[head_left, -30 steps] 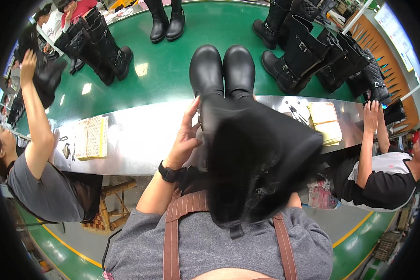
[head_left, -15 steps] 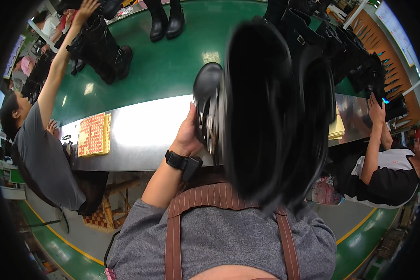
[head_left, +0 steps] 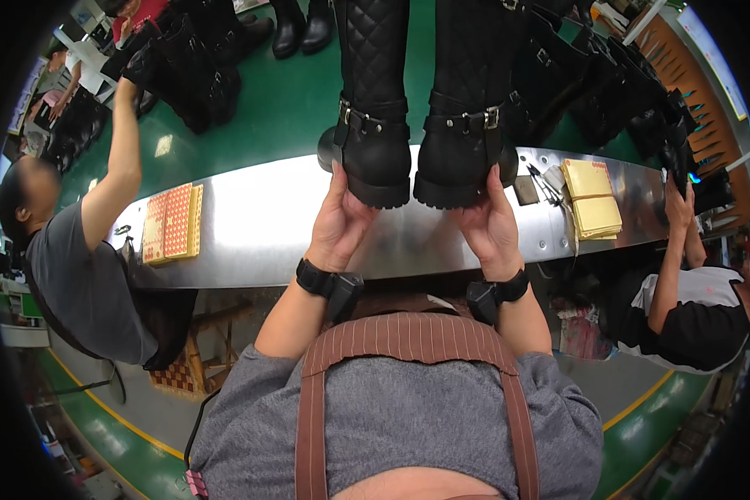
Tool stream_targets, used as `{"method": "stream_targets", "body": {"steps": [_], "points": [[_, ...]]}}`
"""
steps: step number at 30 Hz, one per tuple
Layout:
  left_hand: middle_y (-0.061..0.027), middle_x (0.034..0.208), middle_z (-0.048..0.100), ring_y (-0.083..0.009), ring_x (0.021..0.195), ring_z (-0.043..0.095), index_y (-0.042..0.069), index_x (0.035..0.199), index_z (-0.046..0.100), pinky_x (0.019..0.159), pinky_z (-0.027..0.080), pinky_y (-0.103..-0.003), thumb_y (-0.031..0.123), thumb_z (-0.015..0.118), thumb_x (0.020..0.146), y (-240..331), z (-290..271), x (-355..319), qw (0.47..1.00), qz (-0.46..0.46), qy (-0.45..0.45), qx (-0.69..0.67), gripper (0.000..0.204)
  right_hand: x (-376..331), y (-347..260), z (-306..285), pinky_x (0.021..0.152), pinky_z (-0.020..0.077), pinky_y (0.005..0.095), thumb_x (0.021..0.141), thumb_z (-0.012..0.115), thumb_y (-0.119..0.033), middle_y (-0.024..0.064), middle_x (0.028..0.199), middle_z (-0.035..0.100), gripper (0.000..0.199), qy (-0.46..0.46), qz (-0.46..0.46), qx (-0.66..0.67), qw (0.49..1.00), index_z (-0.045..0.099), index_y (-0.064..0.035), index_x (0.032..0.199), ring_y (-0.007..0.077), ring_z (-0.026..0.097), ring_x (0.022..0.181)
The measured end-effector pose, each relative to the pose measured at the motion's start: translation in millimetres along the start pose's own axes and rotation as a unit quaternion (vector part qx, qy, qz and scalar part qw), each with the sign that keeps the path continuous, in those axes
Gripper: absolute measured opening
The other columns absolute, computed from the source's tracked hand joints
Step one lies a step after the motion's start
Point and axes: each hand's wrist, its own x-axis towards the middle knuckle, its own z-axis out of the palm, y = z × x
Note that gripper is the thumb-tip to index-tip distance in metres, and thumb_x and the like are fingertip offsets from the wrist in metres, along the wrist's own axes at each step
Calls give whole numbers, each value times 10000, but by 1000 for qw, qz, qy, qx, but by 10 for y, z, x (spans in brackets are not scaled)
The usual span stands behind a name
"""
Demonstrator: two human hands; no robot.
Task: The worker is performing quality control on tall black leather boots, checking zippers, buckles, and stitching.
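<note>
Nearest the camera, a grey shirt under a brown striped apron bib with two brown straps [head_left: 408, 337], both forearms rising from it toward the bench. On each wrist a black band: a black wrist device [head_left: 329, 283] on the left, another black wrist device [head_left: 493, 293] on the right. Left hand [head_left: 340, 223] curled up around the heel of the left tall black quilted boot with a buckled ankle strap [head_left: 373, 117], thumb and fingers pressed against the sole edge, gripping it. Right hand [head_left: 489, 225] clasped likewise on the heel of the right tall black quilted boot with a buckled strap [head_left: 467, 117], just beside the first boot, the pair upright and side by side directly above the hands. Beneath both hands and boots, a long shiny steel bench top [head_left: 258, 221], running off to either side. Left of the left hand, well apart, a flat orange-and-yellow patterned card stack [head_left: 171, 221] lying on the steel. Right of the right hand, near, a pile of yellow paper sheets [head_left: 592, 196] with small dark tools beside it. Farther left, a person in a grey shirt [head_left: 79, 275] reaching an arm up to black boots; farther right, a person in a black-and-white top [head_left: 696, 292] with a raised arm. Beyond the held pair, a green conveyor surface [head_left: 283, 108] carrying more black boots [head_left: 192, 71].
</note>
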Motion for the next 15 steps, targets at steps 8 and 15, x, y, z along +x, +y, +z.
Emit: {"method": "stream_targets", "body": {"steps": [8, 15], "points": [[-59, 1359, 545, -181, 1231, 534, 114, 1388, 406, 1016, 443, -357, 448, 459, 1003, 15, 48, -14, 999, 22, 29, 37, 512, 15, 2, 24, 940, 474, 428, 923, 647, -413, 100, 1198, 595, 507, 48, -8, -66, 997, 525, -62, 1268, 226, 576, 1102], [-65, 1378, 525, -194, 1247, 519, 153, 1396, 400, 1043, 427, -390, 420, 488, 998, -7, 23, -11, 998, 37, 43, 27, 487, 19, 36, 34, 963, 461, 448, 921, 650, -415, 106, 1209, 597, 520, 68, -18, -83, 994, 524, -54, 1272, 238, 573, 1118]]}}
